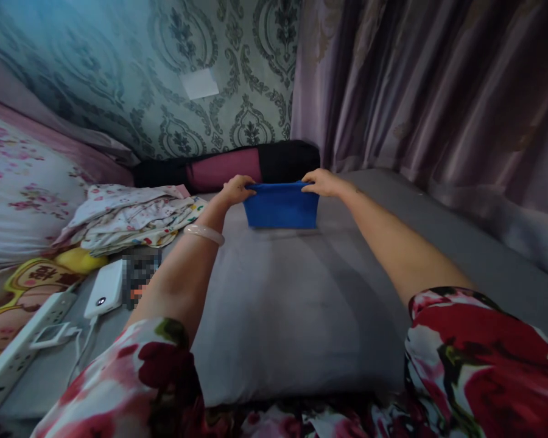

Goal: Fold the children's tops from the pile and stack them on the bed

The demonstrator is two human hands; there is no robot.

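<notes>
A plain blue piece [282, 205], wider at its top edge than at its bottom, stands or hangs upright over the grey bedding [296, 322]. Whether it is folded cloth or a soft bin, I cannot tell. My left hand [238, 189] pinches its upper left corner, thumb toward me. At the upper right corner, my right hand [322, 182] grips it in the same way. Both arms reach forward, with a pale bangle [204, 233] on the left forearm. The far side of the blue piece is hidden.
Printed cloths [137, 213] lie folded at the left, beside a floral pillow [22, 188]. Nearer are a white power bank [105, 289] with a cable and a power strip [18, 347]. A black and pink bundle [223, 170] lies along the wall; curtains [393, 85] hang at right.
</notes>
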